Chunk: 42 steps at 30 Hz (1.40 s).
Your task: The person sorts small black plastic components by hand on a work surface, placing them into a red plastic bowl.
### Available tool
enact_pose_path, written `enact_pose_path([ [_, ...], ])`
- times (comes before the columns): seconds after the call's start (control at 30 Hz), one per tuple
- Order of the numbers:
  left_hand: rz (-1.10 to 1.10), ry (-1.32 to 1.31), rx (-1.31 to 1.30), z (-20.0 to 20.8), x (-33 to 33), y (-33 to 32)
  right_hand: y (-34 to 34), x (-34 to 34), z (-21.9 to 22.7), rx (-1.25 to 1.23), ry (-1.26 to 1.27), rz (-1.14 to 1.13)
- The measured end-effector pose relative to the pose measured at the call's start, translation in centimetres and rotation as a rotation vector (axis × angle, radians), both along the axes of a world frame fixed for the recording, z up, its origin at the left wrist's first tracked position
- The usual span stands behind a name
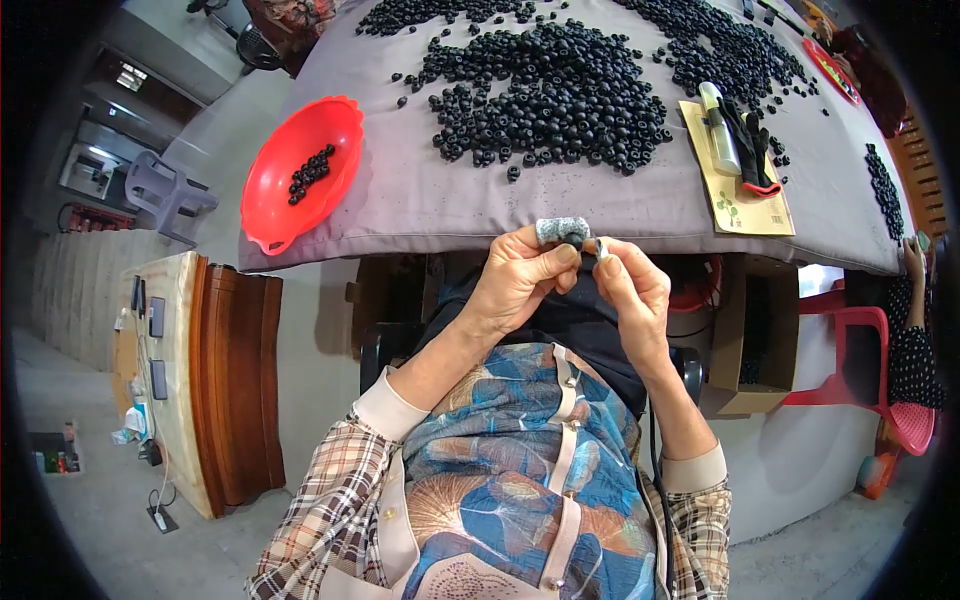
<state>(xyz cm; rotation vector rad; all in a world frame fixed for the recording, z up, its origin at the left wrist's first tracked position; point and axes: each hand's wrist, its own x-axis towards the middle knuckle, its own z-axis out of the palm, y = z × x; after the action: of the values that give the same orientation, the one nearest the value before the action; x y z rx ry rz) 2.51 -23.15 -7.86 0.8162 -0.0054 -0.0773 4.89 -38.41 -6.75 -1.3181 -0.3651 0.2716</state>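
Observation:
My left hand (522, 275) is closed in front of me at the table's near edge, pinching a small black bead (572, 240) between thumb and forefinger. A grey-green fabric sleeve (556, 229) covers that forefinger. Close beside it, my right hand (636, 287) is closed too, its thumb and forefinger pinching a small thing (600, 247) with a pale, shiny look, too small to name. Its tip points toward the bead; whether they touch I cannot tell. Beyond my hands lies a large heap of similar black beads (550, 95). A red scalloped bowl (262, 205) at the left holds several beads.
Grey cloth covers the table (400, 205). Toward the right lie a tan card (752, 212), a clear tube (720, 130) and a black-and-red tool (752, 150). A cardboard box (745, 385) stands below. Another person's arm (914, 290) shows at far right, near a red chair (862, 350).

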Motion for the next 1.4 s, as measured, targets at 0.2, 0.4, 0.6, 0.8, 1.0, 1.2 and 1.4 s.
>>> enact_pose_path([
  [0.2, 0.076, -0.02, 0.35, 0.9, -0.7, -0.4, 0.7, 0.3, 0.2, 0.041, 0.127, 0.033],
  [0.4, -0.003, 0.004, 0.287, 1.1, -0.9, -1.2, 0.7, -0.2, 0.5, 0.093, 0.244, 0.088],
  [0.6, -0.037, -0.036, 0.109, -0.2, -1.3, -0.2, 0.9, -0.6, -0.2, 0.149, 0.315, 0.104],
  [0.8, 0.321, -0.025, 0.059, 2.5, -0.5, 5.4, 0.8, -0.3, -0.6, 0.046, 0.272, 0.09],
  [1.0, 0.713, -0.096, -0.013, 4.8, -0.5, 19.6, 0.3, 1.2, -1.1, 0.025, 0.338, 0.022],
  [1.2, 0.814, -0.028, -0.029, 5.6, -0.3, 20.7, 0.3, 1.1, -1.3, -0.011, 0.298, 0.005],
  [1.4, 0.541, 0.077, 0.54, 1.4, 2.2, 13.3, 0.2, 1.1, -1.6, -0.016, 0.313, 0.014],
])
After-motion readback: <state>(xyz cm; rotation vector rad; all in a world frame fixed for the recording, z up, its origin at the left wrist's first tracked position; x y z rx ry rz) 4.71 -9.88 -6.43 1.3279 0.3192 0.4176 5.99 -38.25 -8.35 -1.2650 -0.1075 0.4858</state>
